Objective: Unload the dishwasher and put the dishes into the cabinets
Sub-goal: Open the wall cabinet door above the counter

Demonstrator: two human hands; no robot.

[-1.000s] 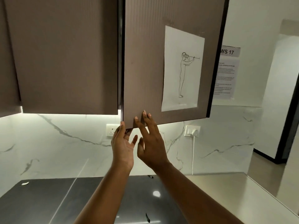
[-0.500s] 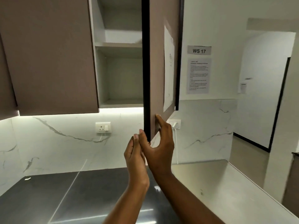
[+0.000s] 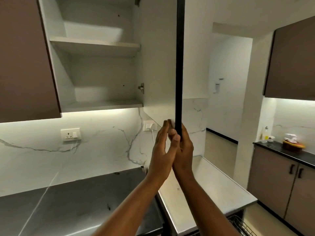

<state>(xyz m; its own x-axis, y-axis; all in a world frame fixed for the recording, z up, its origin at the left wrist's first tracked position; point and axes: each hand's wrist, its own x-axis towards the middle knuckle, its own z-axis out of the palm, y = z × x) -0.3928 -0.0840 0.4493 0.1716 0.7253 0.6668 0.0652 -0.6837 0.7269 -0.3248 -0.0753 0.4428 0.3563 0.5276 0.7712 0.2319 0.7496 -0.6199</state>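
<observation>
Cabinet (image 3: 95,70): open on the wall, white inside, two shelves.
Door (image 3: 179,65): swung out, its dark edge facing the camera.
Right hand (image 3: 185,147): fingers and thumb clamped on the door's lower corner.
Left hand (image 3: 162,147): fingers straight and flat, against the door's inner face beside the right hand.
Counter (image 3: 209,184): pale top at right, dark steel top at left.
Backsplash (image 3: 102,145): white marble, two sockets.
Rack (image 3: 242,225): dishwasher wire, bottom right corner.
Room: doorway at right; second counter with a bottle (image 3: 265,133).

One head-worn view, tilted upward and forward, close to the open cabinet (image 3: 95,65); its door (image 3: 179,65) shows edge-on at centre, the counter (image 3: 213,184) lying below the cabinet, nearer the lens.
</observation>
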